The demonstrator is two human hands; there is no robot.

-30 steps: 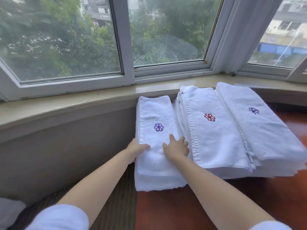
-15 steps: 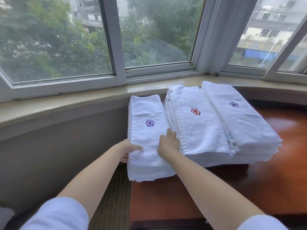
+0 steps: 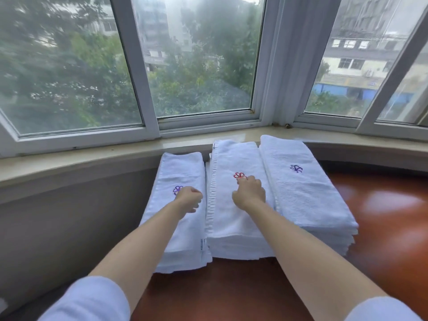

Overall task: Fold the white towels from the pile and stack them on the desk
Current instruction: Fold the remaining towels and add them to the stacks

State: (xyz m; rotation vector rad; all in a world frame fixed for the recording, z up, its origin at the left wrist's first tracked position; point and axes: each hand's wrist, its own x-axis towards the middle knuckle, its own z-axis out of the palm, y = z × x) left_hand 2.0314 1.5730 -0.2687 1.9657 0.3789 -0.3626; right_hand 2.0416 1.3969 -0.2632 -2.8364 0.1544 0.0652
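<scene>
- Three stacks of folded white terry towels sit side by side in the middle of the frame, on the glossy reddish-brown wooden bench, pushed up against the sill.
- The left stack is the narrowest and lowest, and its top towel carries a purple flower emblem, half hidden by the hand in front of it.
- The middle stack is taller, a ribbed hem running down its left edge, with a red flower emblem on top.
- The right stack is the thickest, many layered edges showing at its lower right corner, and it bears a dark purple emblem.
- Left and middle stacks stand just beside each other with a thin gap between; middle and right look to be touching.
- The left hand is over the left stack, fingers curled into a loose fist with nothing visibly held; whether it touches the towel I cannot tell.
- The right hand is on the middle stack just below the red emblem, fingers curled under; whether they pinch the cloth I cannot tell.
- Both bare forearms reach up from the bottom of the frame, pale blue sleeves at the lower corners.
- A beige stone window sill curves across the frame behind the stacks.
- Above it, white-framed windows fill the upper half, a sheer white curtain hangs at upper right.
</scene>
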